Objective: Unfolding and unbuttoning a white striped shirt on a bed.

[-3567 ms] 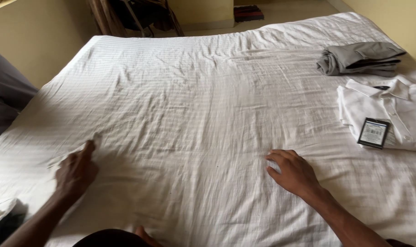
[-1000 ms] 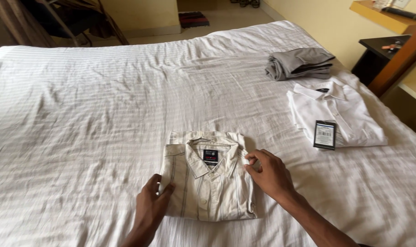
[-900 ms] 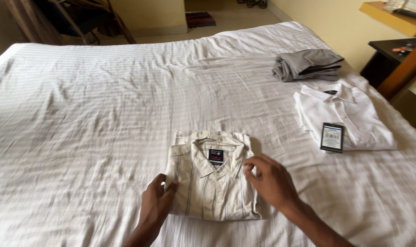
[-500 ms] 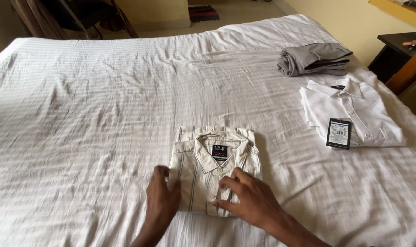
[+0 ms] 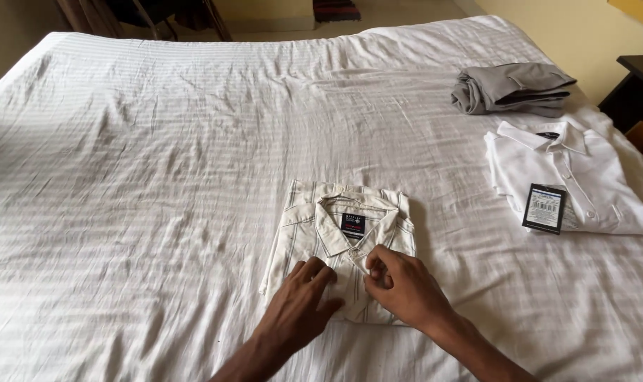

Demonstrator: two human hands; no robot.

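A folded cream shirt (image 5: 332,230) with thin dark stripes and a dark collar label lies on the white striped bedsheet (image 5: 159,163). My left hand (image 5: 298,305) rests flat on the shirt's lower left front. Beside it, my right hand (image 5: 401,286) pinches the shirt's button placket just below the collar, fingertips curled together on the fabric. Both hands cover the shirt's lower half.
A folded white shirt (image 5: 583,170) with a dark hang tag (image 5: 544,208) lies at the right, and folded grey trousers (image 5: 514,87) sit behind it. A dark bedside table (image 5: 636,88) stands at the right edge. Chair legs and a floor mat show beyond the bed.
The bed in front of me was bare; the striped shirt now lies there. Over the last second both hands moved from the shirt's sides to its front centre, the right closing on the placket.
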